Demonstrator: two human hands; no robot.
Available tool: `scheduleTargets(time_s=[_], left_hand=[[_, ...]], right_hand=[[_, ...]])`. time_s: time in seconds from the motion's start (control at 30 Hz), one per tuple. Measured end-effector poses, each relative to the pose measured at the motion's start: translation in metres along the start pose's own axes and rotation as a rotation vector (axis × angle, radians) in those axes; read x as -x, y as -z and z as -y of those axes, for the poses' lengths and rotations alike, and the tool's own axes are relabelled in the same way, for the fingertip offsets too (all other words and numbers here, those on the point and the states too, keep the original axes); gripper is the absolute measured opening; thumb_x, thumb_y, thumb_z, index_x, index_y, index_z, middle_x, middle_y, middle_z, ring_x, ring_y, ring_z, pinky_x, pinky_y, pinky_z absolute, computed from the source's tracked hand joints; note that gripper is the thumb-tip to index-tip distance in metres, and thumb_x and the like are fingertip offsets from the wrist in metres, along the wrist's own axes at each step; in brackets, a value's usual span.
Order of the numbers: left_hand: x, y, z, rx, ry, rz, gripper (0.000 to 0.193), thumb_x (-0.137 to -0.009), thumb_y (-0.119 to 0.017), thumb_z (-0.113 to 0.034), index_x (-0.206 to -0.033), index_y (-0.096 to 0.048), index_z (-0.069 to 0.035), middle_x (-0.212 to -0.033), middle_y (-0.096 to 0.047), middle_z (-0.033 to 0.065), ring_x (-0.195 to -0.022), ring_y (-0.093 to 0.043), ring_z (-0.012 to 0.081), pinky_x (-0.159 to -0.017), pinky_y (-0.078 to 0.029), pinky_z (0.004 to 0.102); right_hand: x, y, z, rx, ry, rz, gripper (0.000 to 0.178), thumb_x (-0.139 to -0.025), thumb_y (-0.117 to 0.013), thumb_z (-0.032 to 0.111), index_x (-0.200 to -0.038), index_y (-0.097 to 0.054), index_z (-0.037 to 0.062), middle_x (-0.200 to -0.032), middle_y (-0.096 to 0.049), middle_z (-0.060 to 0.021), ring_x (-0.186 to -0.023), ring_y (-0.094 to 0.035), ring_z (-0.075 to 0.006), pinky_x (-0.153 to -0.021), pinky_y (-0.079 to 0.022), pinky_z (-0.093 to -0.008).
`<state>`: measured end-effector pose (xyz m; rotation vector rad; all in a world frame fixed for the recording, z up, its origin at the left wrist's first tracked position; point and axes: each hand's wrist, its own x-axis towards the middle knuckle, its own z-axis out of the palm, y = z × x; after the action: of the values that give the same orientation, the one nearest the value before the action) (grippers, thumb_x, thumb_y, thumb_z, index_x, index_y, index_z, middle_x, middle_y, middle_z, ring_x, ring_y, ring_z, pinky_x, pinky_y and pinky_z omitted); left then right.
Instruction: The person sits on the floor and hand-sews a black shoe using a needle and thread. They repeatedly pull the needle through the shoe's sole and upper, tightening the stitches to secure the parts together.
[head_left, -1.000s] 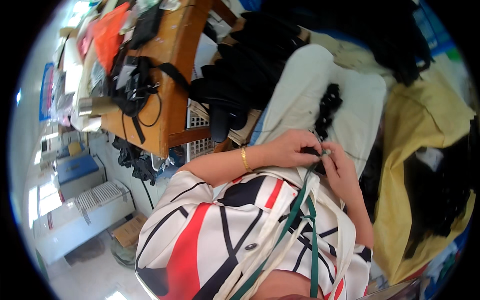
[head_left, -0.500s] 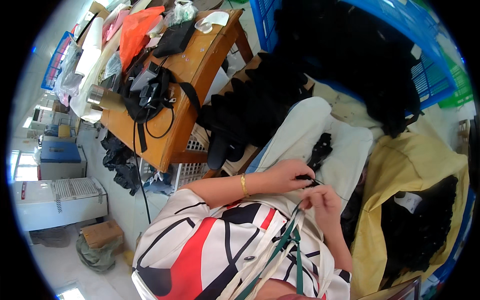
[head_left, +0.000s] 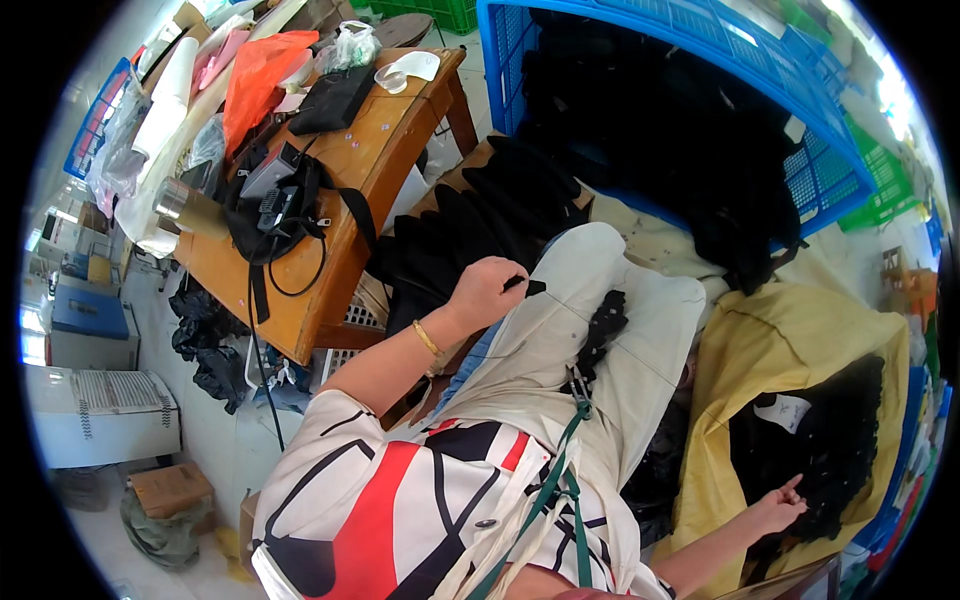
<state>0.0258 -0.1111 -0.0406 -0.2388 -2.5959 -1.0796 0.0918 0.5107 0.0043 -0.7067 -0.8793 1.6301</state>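
Note:
My left hand (head_left: 488, 292), a gold bangle at its wrist, is closed on a small black piece (head_left: 536, 288) beside my left thigh. My right hand (head_left: 778, 506) reaches over the opening of a yellow sack (head_left: 735, 400). Its index finger is stretched out, and I see nothing in it. Black pieces (head_left: 825, 455) fill the sack, with a white tag (head_left: 783, 412) on top. Other black pieces (head_left: 603, 325) lie between my covered thighs. In my lap rests a pair of thread snips (head_left: 578, 380), tied to a green cord (head_left: 550, 480).
A blue crate (head_left: 690, 212) heaped with black items stands ahead. Black padded pieces (head_left: 470, 215) are piled left of my knees. The wooden table (head_left: 385, 130) carries a black bag (head_left: 285, 200), a metal flask (head_left: 190, 208) and an orange plastic bag (head_left: 262, 80).
My hands, earlier close together over my lap, have parted. The left moved up and left with the black piece; the right swung to the yellow sack. The snips now lie in my lap.

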Motion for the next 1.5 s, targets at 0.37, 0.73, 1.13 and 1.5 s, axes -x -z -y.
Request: scheduleTargets(time_s=[0.37, 0.73, 1.13, 1.5], left_hand=[[-0.027, -0.062, -0.054, 0.720, 0.328, 0.480, 0.013, -0.085, -0.069, -0.012, -0.093, -0.070, -0.002, -0.072, -0.063, -0.0011, -0.067, -0.056, 0.0050, -0.059, -0.045, 0.0223], [-0.166, -0.099, 0.089, 1.134, 0.973, -0.324, 0.013, -0.085, -0.067, -0.021, -0.088, -0.061, -0.010, -0.083, -0.055, 0.0006, -0.072, -0.046, 0.0128, -0.066, -0.040, 0.0280], [-0.207, -0.121, 0.181, 1.633, 1.092, -0.619, 0.009, -0.086, -0.067, -0.002, -0.093, -0.063, -0.001, -0.095, -0.066, 0.0114, -0.089, -0.066, 0.0278, -0.078, -0.057, 0.0376], [-0.106, -0.013, -0.046, 0.312, 0.174, 0.216, 0.046, -0.075, -0.067, -0.008, -0.116, -0.050, 0.004, -0.097, -0.064, 0.0165, -0.086, -0.064, 0.0251, -0.078, -0.051, 0.0328]], right_hand=[[0.274, -0.067, -0.119, 0.589, -0.222, 1.482, 0.026, -0.091, -0.063, 0.003, -0.116, -0.058, 0.0005, -0.099, -0.061, -0.0033, -0.087, -0.061, -0.0132, -0.080, -0.049, -0.0260], [0.278, -0.098, -0.131, 0.630, -0.528, 1.293, 0.007, -0.095, -0.061, 0.006, -0.101, -0.062, 0.0013, -0.092, -0.063, 0.0021, -0.081, -0.055, -0.0034, -0.076, -0.045, -0.0194], [0.273, -0.085, -0.138, 0.659, -0.617, 1.179, 0.012, -0.095, -0.063, 0.010, -0.102, -0.064, 0.0006, -0.087, -0.062, 0.0034, -0.076, -0.054, -0.0024, -0.071, -0.043, -0.0173], [0.269, -0.073, -0.114, 0.356, -0.758, 0.963, 0.015, -0.097, -0.060, 0.013, -0.105, -0.062, 0.0008, -0.093, -0.067, -0.0035, -0.078, -0.063, -0.0097, -0.076, -0.055, -0.0284]])
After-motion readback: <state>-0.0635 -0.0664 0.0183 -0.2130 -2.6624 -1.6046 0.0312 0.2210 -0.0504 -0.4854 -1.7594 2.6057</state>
